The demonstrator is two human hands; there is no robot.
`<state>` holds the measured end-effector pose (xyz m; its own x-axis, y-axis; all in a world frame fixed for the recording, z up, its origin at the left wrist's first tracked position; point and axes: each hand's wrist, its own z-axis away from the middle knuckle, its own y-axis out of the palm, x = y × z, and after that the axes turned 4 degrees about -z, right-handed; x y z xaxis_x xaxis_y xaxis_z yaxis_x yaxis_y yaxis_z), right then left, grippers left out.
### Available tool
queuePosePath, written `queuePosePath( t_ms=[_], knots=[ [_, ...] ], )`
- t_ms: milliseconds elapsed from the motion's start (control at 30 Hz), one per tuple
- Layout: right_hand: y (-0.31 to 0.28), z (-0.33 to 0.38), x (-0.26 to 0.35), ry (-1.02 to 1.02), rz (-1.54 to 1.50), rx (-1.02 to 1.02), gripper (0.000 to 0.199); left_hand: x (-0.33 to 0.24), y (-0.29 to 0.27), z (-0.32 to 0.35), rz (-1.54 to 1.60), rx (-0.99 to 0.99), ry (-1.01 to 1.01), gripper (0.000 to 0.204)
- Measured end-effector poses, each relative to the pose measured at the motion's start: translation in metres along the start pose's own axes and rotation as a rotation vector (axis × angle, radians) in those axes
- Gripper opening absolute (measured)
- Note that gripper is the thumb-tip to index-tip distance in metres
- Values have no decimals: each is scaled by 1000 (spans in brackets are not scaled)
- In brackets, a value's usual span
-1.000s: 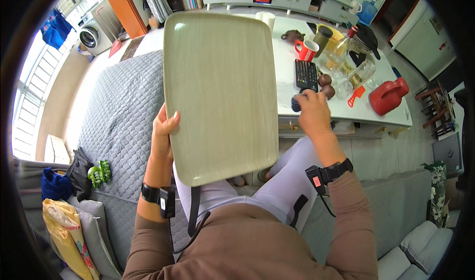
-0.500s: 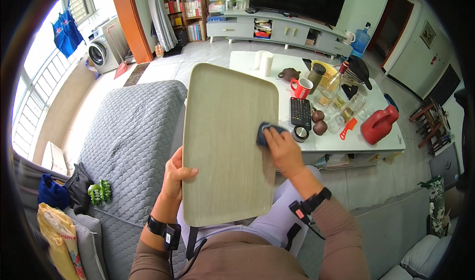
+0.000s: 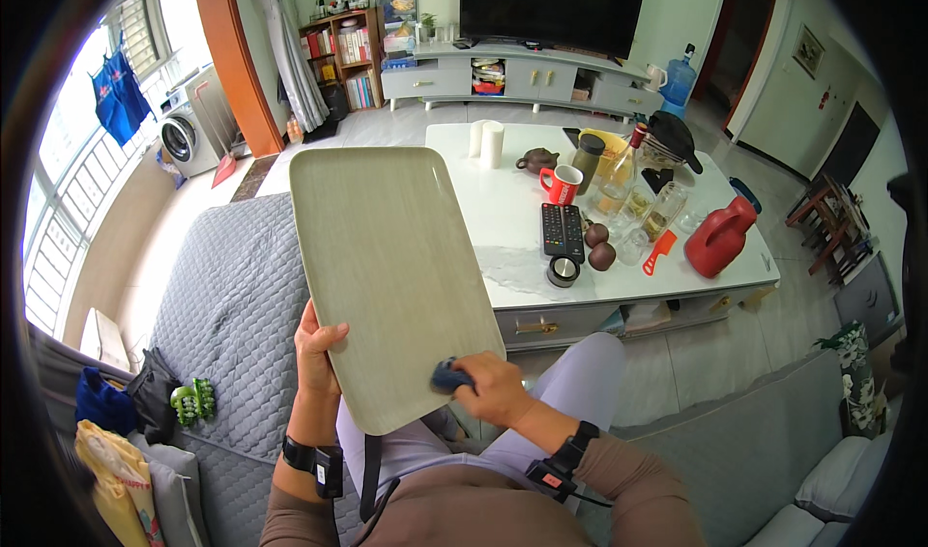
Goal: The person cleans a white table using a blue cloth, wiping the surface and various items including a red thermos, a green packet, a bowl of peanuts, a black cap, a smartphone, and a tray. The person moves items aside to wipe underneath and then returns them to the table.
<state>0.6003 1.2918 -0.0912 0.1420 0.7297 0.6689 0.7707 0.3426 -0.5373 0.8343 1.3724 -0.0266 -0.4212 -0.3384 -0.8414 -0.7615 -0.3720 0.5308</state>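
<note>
A large pale beige-green tray point(image 3: 396, 267) with rounded corners stands tilted up over my lap. My left hand point(image 3: 317, 346) grips its left edge, thumb on the face and the other fingers behind, out of sight. Bunched in my right hand point(image 3: 495, 388) is a dark blue cloth point(image 3: 449, 377), pressed on the tray's face near the lower right edge. Both wrists carry black straps with small boxes.
Ahead, a white coffee table point(image 3: 512, 281) bears a red mug point(image 3: 560, 186), a remote control point(image 3: 562, 232), a glass bottle point(image 3: 616, 182), an orange-red knife point(image 3: 659, 253) and a red jug point(image 3: 720, 238). A grey quilted couch point(image 3: 227, 286) lies left.
The cloth in my right hand has moved down and left across the tray to its lower part. The tray has shifted left and tilted, its top leaning further left.
</note>
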Motion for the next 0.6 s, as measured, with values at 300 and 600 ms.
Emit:
queuePosePath(
  t_ms=[300,600],
  knots=[
    [13,-7,46,-358,-219,195,40,13,30,-3,-39,-41,74,46],
    [-55,13,-43,-389,170,121,41,1,40,9,-47,39,97,47]
  ],
)
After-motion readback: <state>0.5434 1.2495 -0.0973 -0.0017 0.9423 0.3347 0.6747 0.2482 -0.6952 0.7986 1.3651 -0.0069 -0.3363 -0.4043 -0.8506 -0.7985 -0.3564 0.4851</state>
